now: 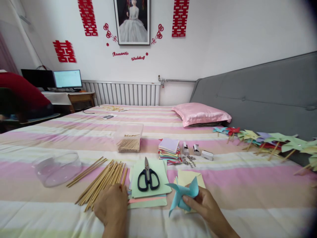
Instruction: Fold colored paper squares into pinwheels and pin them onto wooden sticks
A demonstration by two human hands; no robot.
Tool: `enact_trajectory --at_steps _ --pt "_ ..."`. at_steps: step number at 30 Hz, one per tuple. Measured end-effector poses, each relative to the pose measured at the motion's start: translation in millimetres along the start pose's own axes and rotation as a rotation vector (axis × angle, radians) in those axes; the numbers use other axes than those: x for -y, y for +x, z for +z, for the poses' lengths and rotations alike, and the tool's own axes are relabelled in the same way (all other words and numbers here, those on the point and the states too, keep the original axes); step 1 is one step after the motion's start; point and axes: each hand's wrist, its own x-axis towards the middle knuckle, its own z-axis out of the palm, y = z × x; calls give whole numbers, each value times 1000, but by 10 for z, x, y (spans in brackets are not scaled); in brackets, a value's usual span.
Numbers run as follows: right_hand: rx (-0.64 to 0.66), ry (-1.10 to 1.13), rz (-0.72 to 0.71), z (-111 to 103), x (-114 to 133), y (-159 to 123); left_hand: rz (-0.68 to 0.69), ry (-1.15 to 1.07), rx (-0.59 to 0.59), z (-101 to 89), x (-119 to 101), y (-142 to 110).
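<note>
Two hands work beside the scissors [148, 175] on the bed [247, 191]. Our right hand [206, 206] pinches a blue pinwheel [183, 195] right of the scissors. Our left hand [111, 206] rests loosely curled, holding nothing, on the sticks [104, 183] left of them.

The bed [247, 185] wears a pink-and-cream striped sheet. On it lie a spread of bamboo sticks [104, 183], a stack of coloured paper [169, 150], a clear plastic box [128, 138], a clear lid [57, 168], a pink pillow [200, 114] and finished pinwheels [267, 140] along the headboard side.
</note>
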Motion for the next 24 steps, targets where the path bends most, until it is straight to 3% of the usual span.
enact_trajectory --at_steps 10,19,22,24 --pt "-7 -26 -18 6 3 -1 40 63 5 -4 -44 -23" --pt "30 30 3 28 57 -9 93 61 -154 -15 -87 -74" --pt "29 25 17 18 52 -9 177 -115 -291 -1 -139 -112" --pt "45 35 19 3 34 -7 266 -295 -320 31 -168 -126"
